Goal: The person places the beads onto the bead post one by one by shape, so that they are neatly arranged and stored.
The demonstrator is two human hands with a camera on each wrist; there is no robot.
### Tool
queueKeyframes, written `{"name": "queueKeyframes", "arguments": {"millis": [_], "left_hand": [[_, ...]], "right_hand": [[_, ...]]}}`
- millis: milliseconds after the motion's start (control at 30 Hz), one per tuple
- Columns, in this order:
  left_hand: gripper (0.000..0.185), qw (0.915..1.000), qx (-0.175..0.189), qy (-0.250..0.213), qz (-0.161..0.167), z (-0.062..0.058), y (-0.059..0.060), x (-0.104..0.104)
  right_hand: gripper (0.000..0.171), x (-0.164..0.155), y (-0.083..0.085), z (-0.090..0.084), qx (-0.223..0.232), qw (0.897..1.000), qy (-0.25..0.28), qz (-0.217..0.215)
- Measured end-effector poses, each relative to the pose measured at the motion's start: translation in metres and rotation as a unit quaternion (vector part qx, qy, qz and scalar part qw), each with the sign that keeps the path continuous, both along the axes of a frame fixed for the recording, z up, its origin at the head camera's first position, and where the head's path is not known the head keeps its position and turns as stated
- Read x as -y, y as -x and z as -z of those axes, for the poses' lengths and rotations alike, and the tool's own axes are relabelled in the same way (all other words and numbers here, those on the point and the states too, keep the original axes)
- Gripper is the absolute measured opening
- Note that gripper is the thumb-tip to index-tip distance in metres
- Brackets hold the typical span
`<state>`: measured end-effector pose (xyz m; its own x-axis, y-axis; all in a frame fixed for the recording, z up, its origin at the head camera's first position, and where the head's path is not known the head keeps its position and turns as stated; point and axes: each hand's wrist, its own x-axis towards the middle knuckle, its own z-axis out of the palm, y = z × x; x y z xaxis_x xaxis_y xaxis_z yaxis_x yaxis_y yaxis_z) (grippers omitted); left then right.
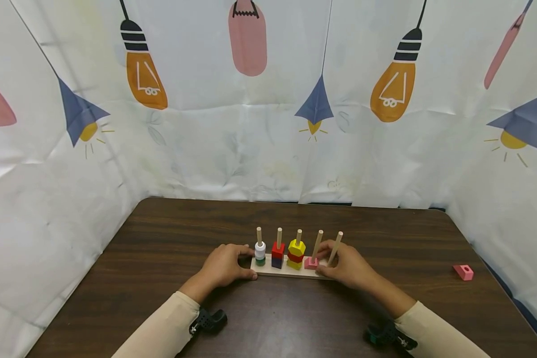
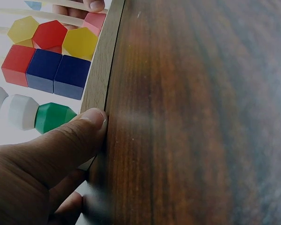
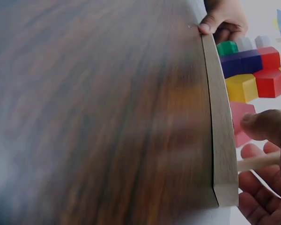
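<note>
A wooden peg board with upright pegs lies across the middle of the table. My left hand grips its left end, thumb on the front edge. At the right end, my right hand pinches a pink block low on the fourth peg, its thumb against the block and fingers partly hidden behind. White and green beads fill the first peg, red and dark blue cubes the second, yellow and red hexagonal blocks the third. The last peg carries no block.
Off to the right on the dark wooden table lies another pink block with a hole in it. A white printed curtain hangs behind the table and along its sides.
</note>
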<state>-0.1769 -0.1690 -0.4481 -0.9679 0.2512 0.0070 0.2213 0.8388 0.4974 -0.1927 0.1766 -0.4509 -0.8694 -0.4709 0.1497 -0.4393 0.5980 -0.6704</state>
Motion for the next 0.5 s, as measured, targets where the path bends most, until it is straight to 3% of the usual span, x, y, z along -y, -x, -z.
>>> {"name": "queueKeyframes", "arguments": {"millis": [500], "left_hand": [[0.051,1.0,-0.002,-0.002,0.005,0.001,0.0,0.001]], "right_hand": [[0.044,-0.073,-0.014,-0.011,-0.053,0.994,-0.06,0.08]]}}
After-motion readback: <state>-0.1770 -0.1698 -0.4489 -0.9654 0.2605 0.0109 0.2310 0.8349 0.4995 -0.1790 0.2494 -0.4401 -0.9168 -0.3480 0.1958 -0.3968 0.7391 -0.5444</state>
